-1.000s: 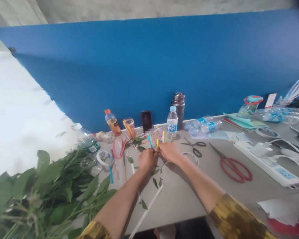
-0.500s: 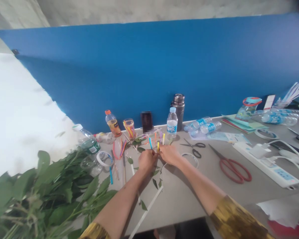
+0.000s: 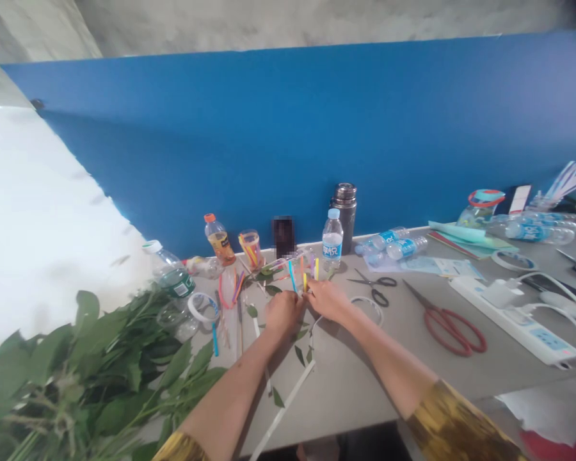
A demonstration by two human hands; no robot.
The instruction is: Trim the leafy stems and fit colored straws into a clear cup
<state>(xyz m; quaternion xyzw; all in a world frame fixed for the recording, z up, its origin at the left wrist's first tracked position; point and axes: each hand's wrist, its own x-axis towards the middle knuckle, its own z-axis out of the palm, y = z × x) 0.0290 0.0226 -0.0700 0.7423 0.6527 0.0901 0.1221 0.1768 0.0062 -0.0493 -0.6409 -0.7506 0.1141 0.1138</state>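
My left hand (image 3: 283,312) and my right hand (image 3: 327,298) meet over the middle of the table, both with fingers closed. A short yellow straw (image 3: 305,282) stands upright at my right fingertips, which pinch it. Just past my left fingertips rises a blue straw (image 3: 292,276); what those fingers hold is hidden. Behind them stand an orange straw (image 3: 302,265) and another yellow straw (image 3: 317,267), near some clear plastic whose shape I cannot make out. Green leaves (image 3: 299,355) and a white strip (image 3: 288,403) lie below my hands.
Leafy branches (image 3: 105,371) cover the left side. Behind stand a water bottle (image 3: 333,243), a thermos (image 3: 346,214) and a cup of straws (image 3: 251,248). To the right lie black-handled scissors (image 3: 380,294), red-handled scissors (image 3: 454,330) and a power strip (image 3: 518,326).
The hands stay together at nearly the same spot. The blue straw leans a little differently, and the right fingers have shifted slightly at the yellow straw. The view has moved marginally.
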